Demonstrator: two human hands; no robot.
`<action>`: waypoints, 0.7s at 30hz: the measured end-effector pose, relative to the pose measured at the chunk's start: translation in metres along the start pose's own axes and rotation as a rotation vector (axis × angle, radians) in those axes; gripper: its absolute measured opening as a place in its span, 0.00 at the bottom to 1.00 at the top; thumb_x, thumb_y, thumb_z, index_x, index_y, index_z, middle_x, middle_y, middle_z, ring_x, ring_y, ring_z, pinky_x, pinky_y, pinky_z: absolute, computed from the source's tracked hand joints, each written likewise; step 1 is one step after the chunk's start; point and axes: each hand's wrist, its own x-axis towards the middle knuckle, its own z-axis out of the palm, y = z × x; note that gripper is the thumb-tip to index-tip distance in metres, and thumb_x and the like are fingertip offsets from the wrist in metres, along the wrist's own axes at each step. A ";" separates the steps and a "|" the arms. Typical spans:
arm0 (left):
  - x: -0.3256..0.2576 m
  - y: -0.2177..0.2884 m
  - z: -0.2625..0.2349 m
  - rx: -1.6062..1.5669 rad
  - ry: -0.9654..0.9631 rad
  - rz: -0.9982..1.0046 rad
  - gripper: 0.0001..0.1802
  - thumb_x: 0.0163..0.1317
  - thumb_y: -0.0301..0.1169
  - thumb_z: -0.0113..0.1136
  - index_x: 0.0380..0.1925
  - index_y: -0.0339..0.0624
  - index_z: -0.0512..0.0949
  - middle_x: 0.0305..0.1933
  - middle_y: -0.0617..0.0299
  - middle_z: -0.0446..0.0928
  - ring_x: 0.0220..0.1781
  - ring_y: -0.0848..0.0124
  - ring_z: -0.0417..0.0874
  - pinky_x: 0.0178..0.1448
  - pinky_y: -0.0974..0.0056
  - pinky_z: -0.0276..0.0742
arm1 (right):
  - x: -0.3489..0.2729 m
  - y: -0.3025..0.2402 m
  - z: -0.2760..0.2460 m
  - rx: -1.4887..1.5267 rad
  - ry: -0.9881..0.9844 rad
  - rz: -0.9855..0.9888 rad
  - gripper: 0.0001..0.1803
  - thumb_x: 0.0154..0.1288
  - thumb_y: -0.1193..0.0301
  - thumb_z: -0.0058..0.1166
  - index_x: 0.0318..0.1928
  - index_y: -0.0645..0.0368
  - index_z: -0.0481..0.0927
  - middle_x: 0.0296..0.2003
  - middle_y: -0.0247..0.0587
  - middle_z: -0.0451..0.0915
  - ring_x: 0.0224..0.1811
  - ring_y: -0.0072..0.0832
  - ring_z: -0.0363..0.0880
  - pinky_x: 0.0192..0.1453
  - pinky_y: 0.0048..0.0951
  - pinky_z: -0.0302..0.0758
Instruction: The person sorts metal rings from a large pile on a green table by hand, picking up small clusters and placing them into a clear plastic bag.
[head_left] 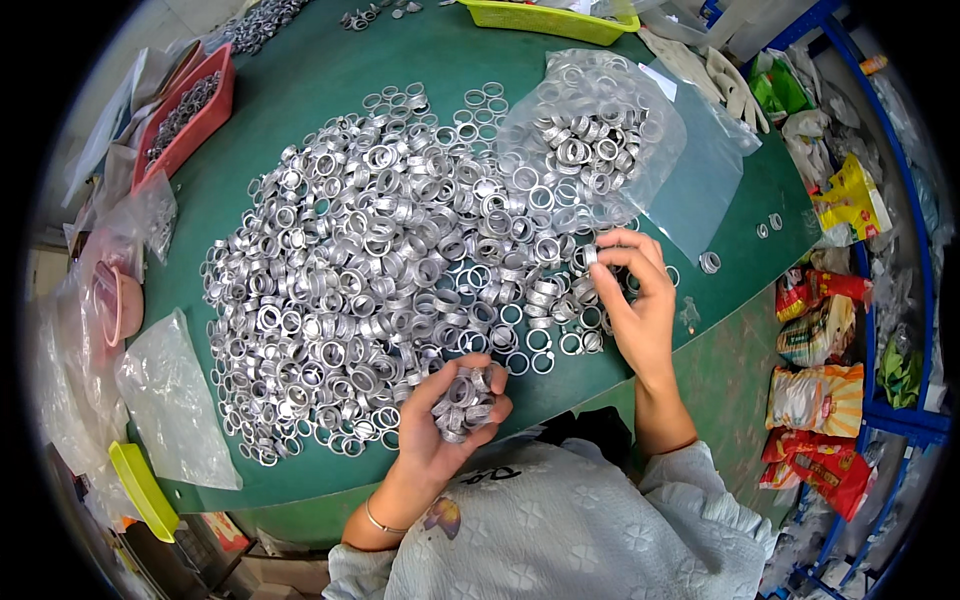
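A broad heap of silver metal rings (350, 230) covers the middle of the green table (320, 60). My left hand (440, 425), at the heap's near edge, cups a handful of rings (465, 405) in its curled fingers. Over the heap's right side, my right hand (640, 300) pinches one metal ring (589, 256) between thumb and fingertips. Just beyond that hand lies a clear plastic bag (640, 110) with several rings inside, its lower edge resting on the heap.
A red basket (215, 115) of small metal parts stands at the far left, a yellow tray (550, 22) at the far edge. White gloves (735, 90) lie far right. Flat plastic bags (180, 400) hang over the left edge. Blue shelving (905, 420) with colourful packages (815, 400) stands right.
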 end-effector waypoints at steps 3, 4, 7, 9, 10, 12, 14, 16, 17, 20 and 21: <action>0.002 -0.001 0.001 0.067 0.049 -0.003 0.23 0.70 0.42 0.43 0.56 0.39 0.70 0.50 0.48 0.73 0.48 0.52 0.77 0.41 0.60 0.80 | -0.013 -0.016 -0.001 0.302 -0.241 -0.168 0.09 0.47 0.79 0.63 0.32 0.61 0.81 0.40 0.40 0.78 0.45 0.36 0.75 0.51 0.35 0.69; 0.003 -0.002 0.004 0.116 0.088 -0.004 0.24 0.70 0.42 0.42 0.58 0.38 0.68 0.53 0.47 0.72 0.52 0.50 0.77 0.47 0.56 0.81 | -0.017 -0.025 -0.002 0.399 -0.342 -0.212 0.10 0.46 0.80 0.64 0.33 0.61 0.81 0.39 0.40 0.78 0.44 0.37 0.75 0.51 0.36 0.70; 0.006 -0.007 0.005 -0.061 0.035 0.015 0.26 0.71 0.43 0.40 0.61 0.36 0.64 0.57 0.46 0.71 0.62 0.46 0.70 0.61 0.47 0.73 | -0.021 -0.048 0.006 0.223 -0.410 -0.558 0.13 0.42 0.76 0.67 0.33 0.61 0.82 0.39 0.39 0.78 0.44 0.39 0.76 0.49 0.40 0.70; 0.007 -0.009 0.009 -0.140 0.033 0.041 0.24 0.70 0.42 0.42 0.60 0.39 0.65 0.57 0.46 0.70 0.61 0.47 0.71 0.59 0.47 0.75 | -0.021 -0.059 0.009 0.163 -0.476 -0.555 0.12 0.42 0.76 0.66 0.32 0.61 0.82 0.39 0.39 0.78 0.44 0.39 0.76 0.48 0.40 0.70; 0.007 -0.010 0.006 -0.181 -0.001 0.043 0.23 0.70 0.41 0.43 0.60 0.41 0.66 0.57 0.47 0.70 0.60 0.48 0.72 0.57 0.48 0.76 | -0.020 -0.062 0.010 0.133 -0.509 -0.555 0.12 0.42 0.77 0.66 0.32 0.61 0.82 0.38 0.38 0.78 0.44 0.38 0.76 0.47 0.40 0.70; 0.005 -0.010 -0.004 -0.260 -0.066 0.052 0.21 0.69 0.40 0.46 0.59 0.44 0.68 0.58 0.47 0.70 0.58 0.50 0.73 0.55 0.48 0.78 | -0.019 -0.047 0.010 0.205 -0.425 -0.477 0.15 0.44 0.77 0.65 0.37 0.61 0.81 0.41 0.38 0.77 0.46 0.38 0.75 0.48 0.40 0.69; 0.002 -0.009 -0.006 -0.203 -0.080 0.073 0.19 0.67 0.36 0.50 0.57 0.48 0.70 0.57 0.48 0.69 0.56 0.53 0.73 0.51 0.52 0.80 | -0.013 -0.031 0.009 0.216 -0.338 -0.370 0.18 0.44 0.76 0.65 0.40 0.60 0.81 0.42 0.38 0.77 0.46 0.38 0.75 0.49 0.40 0.69; 0.002 -0.009 -0.010 -0.142 -0.140 0.096 0.19 0.67 0.35 0.51 0.57 0.48 0.71 0.57 0.48 0.68 0.56 0.54 0.72 0.51 0.53 0.81 | -0.005 -0.029 0.014 0.001 -0.336 -0.282 0.19 0.45 0.77 0.64 0.42 0.60 0.80 0.47 0.40 0.74 0.52 0.41 0.71 0.54 0.43 0.65; 0.000 -0.008 -0.006 -0.096 -0.069 0.113 0.19 0.65 0.33 0.54 0.57 0.48 0.70 0.56 0.49 0.68 0.54 0.57 0.72 0.46 0.59 0.82 | 0.000 -0.029 0.022 -0.137 -0.326 -0.360 0.19 0.45 0.78 0.63 0.43 0.59 0.80 0.48 0.41 0.73 0.54 0.42 0.69 0.55 0.44 0.64; -0.001 -0.007 -0.009 -0.087 -0.108 0.097 0.20 0.64 0.32 0.56 0.57 0.49 0.70 0.53 0.51 0.68 0.49 0.60 0.72 0.39 0.63 0.80 | 0.000 -0.028 0.037 -0.361 -0.392 -0.413 0.19 0.47 0.77 0.62 0.44 0.57 0.78 0.54 0.43 0.69 0.60 0.45 0.62 0.61 0.48 0.58; -0.003 -0.007 -0.009 -0.082 -0.095 0.096 0.20 0.63 0.31 0.56 0.56 0.49 0.70 0.53 0.52 0.69 0.48 0.61 0.72 0.38 0.64 0.79 | -0.001 -0.025 0.039 -0.393 -0.401 -0.416 0.19 0.47 0.76 0.62 0.44 0.57 0.77 0.54 0.43 0.68 0.60 0.45 0.62 0.61 0.48 0.57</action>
